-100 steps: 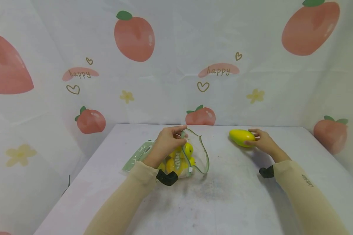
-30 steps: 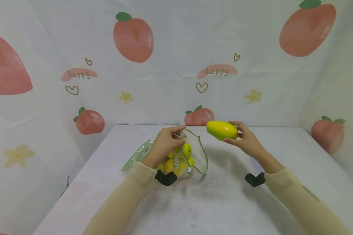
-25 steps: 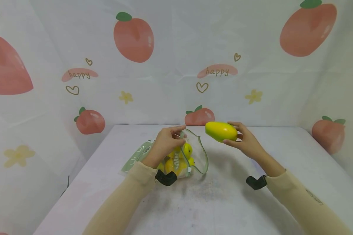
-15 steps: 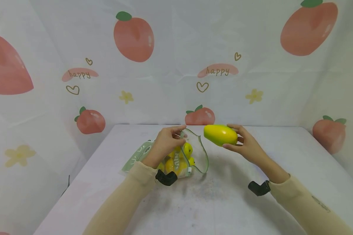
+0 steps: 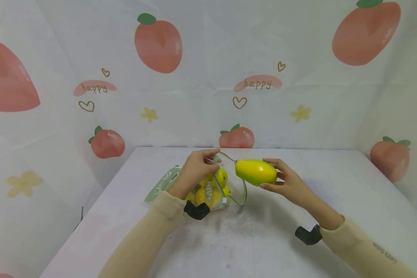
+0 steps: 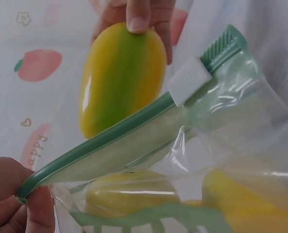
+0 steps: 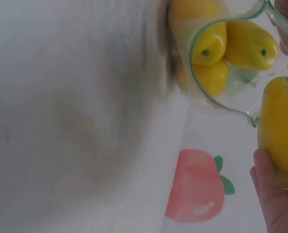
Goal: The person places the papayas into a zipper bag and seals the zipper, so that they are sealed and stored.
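My left hand (image 5: 196,170) pinches the green-edged rim of a clear zip bag (image 6: 260,141) at a corner of its mouth. The bag lies on its side with its mouth standing open to the right. Several yellow fruits (image 7: 250,46) with small green stem ends are inside. My right hand (image 5: 290,183) holds a glossy yellow-green mango (image 5: 255,172) by its right end, between thumb and fingers. The mango hangs above the table, its far end at the bag's mouth. A white slider (image 6: 190,80) sits on the zip, seen in the left wrist view. My left palm is hidden.
A white table (image 5: 250,247) lies under both hands. Behind it hangs a white cloth (image 5: 201,50) printed with peaches, hearts and flowers. The bag's green printed part (image 5: 163,183) spreads left beyond my left forearm.
My right hand has lifted the mango off the table at the right and carried it left, then lowered it to the bag's mouth. My left hand stays on the bag's rim.
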Demonstrator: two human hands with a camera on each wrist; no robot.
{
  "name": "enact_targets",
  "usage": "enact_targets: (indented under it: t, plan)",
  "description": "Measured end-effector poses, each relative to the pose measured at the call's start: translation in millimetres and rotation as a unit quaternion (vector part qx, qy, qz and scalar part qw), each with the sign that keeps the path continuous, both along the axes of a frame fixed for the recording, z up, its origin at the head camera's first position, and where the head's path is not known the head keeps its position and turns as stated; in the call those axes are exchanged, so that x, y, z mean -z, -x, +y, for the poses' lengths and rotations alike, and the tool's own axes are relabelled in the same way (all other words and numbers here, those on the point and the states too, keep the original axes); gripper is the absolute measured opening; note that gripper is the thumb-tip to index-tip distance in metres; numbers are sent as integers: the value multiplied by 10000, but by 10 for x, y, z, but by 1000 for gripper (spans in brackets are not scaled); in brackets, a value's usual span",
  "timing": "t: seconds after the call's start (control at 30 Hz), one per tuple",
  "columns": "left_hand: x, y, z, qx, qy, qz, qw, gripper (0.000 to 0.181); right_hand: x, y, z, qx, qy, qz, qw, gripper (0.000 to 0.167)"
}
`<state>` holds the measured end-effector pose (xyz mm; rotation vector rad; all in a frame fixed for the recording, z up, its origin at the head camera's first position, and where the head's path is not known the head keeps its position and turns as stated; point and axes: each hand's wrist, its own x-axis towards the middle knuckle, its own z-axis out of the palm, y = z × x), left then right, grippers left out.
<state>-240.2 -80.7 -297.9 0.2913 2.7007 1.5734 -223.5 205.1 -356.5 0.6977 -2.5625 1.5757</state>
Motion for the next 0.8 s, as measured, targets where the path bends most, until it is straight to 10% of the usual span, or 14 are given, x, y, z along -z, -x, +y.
enact_targets:
  t: [0.8]
  plan:
    - [-25, -33, -8, 84, -105, 60, 9999, 52, 118, -17, -305, -595, -11, -66, 9982, 67]
